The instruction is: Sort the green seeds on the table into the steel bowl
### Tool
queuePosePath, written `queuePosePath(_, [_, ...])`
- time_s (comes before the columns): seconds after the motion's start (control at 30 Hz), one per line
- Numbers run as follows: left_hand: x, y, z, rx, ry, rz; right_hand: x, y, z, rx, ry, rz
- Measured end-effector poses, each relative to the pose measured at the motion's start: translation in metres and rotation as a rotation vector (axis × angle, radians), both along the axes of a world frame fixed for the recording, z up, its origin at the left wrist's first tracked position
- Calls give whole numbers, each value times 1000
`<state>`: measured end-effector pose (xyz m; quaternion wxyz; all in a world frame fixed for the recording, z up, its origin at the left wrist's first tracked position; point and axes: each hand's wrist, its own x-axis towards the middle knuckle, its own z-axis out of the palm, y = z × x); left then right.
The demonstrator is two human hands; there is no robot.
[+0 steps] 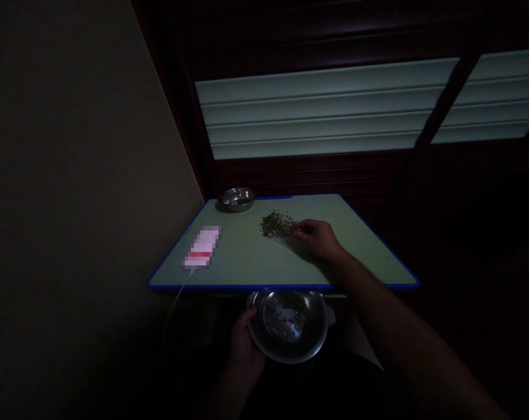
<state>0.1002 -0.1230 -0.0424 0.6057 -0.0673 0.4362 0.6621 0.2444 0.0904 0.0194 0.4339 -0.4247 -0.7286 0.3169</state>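
My left hand (246, 344) grips the left rim of a metal bowl (316, 344), its thumb over the edge. The bowl is just below the table's near edge, with small dark bits on its shiny bottom. Above the green tabletop (238, 256), my right hand (317, 236) is closed in a pinch on a thin clear flat piece (285, 239), whose exact kind I cannot make out. That piece touches the near right side of a loose pile of small green-brown bits (275, 224), like dried herbs or seeds.
A smaller metal bowl (237, 199) stands at the table's far left corner. On the left lies a phone (203, 248), its lit screen blurred, with a white cable (177, 300) hanging over the near edge. A wall (93, 175) rises at the left and slatted panels (317, 111) stand behind.
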Motion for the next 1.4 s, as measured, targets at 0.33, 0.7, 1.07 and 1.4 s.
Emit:
queuePosePath(0.33, [0,0,-1,9,13,3,5,-3,-2,103,-120,148])
queuePosePath(0.7, [0,0,0,8,-6,-3,4,-2,0,114,-275,35])
queuePosePath(1.07, [2,-1,0,10,3,-2,2,1,-2,179,-384,-42])
queuePosePath(1.4, [1,-2,-2,0,-5,-18,0,5,-5,262,-420,-8])
